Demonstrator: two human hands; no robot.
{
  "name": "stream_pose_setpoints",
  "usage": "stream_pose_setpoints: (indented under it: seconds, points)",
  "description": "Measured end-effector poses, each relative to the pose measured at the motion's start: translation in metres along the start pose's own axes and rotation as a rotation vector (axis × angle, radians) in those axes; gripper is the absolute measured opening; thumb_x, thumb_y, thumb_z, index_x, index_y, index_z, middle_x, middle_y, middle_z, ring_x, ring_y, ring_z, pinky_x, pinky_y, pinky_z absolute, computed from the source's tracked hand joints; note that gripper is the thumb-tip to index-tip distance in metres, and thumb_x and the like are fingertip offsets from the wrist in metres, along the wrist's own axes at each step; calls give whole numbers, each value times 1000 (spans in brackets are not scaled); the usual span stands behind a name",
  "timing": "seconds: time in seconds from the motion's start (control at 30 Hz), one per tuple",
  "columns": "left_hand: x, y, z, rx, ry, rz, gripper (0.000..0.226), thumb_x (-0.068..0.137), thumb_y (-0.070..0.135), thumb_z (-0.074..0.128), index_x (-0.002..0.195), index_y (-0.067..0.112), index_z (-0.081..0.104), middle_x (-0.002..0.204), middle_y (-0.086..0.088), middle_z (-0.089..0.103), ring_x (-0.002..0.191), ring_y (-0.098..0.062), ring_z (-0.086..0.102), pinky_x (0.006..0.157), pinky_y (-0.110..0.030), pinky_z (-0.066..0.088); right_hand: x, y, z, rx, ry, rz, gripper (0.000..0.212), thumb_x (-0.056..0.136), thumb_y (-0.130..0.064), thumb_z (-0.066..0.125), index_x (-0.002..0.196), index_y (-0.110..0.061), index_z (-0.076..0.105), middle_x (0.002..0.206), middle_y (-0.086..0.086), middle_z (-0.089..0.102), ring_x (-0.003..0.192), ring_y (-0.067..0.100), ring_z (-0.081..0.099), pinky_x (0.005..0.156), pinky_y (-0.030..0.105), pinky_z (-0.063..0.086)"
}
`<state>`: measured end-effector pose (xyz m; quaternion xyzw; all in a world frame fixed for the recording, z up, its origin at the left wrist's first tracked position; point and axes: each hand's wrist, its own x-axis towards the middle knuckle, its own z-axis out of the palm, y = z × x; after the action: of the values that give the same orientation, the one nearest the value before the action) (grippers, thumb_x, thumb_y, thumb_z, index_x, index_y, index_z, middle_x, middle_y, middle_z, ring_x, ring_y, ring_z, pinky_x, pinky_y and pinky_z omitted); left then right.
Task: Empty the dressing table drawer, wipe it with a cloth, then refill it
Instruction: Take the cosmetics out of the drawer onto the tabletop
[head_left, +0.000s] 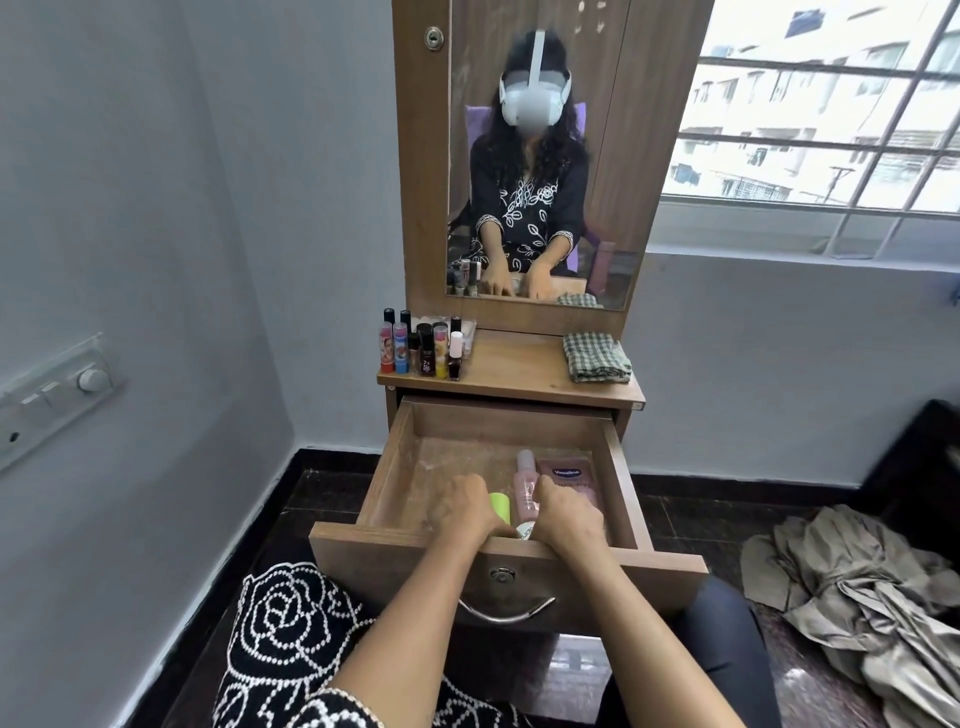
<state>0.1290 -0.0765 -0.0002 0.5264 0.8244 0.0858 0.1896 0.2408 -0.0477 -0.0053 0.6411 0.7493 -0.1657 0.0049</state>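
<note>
Drawer (395, 467) open, both hands (519, 512) inside among bottles (524, 488)

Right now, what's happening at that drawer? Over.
Left hand grips lime-green item; right hand grips pink bottle. Drawer open, part emptied. Vaseline tube inside. Cloth waits on top.

Matt wood drawer (395, 467), checked cloth (596, 357)

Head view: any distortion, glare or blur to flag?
Head view: wide-angle bowing at the edges, walls and window bars curve; window blown out by daylight; face in the mirror blurred; drawer, left hand and right hand sharp and evenly lit.
</note>
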Motion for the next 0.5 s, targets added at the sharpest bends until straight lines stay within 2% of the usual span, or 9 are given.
stream_pose_setpoints:
  seconds: [0.1, 0.23, 0.4, 0.5]
  points:
    - [3, 1, 2, -4, -49, -1, 68, 67, 48, 78, 118, 8, 57, 122, -10, 59, 113, -26, 56, 85, -34, 48, -3, -2, -3, -58, 20, -39, 42, 94, -16, 39, 136, -12, 38, 133, 13, 54, 123, 32, 51, 96, 38, 42]
    - [5, 1, 4, -34, -99, 1, 66, 70, 49, 75, 119, 8, 57, 124, -11, 58, 116, -27, 55, 88, -33, 46, -7, -3, -6, -89, 30, -71, 45, 94, -16, 41, 138, -13, 37, 131, 14, 56, 121, 32, 53, 94, 37, 43]
    - [6, 1, 2, -51, -146, -13, 60, 72, 44, 73, 117, 8, 58, 123, -10, 59, 114, -27, 56, 85, -31, 45, -10, -4, -8, -116, 57, -90, 47, 97, -25, 39, 141, -10, 35, 128, 14, 58, 118, 32, 55, 96, 36, 44]
    - [5, 1, 1, -58, -177, -39, 62, 70, 46, 74, 117, 8, 58, 124, -10, 59, 114, -26, 56, 84, -30, 45, -10, -5, -9, -140, 66, -91, 48, 96, -23, 42, 141, -9, 35, 127, 13, 59, 117, 31, 57, 95, 35, 45]
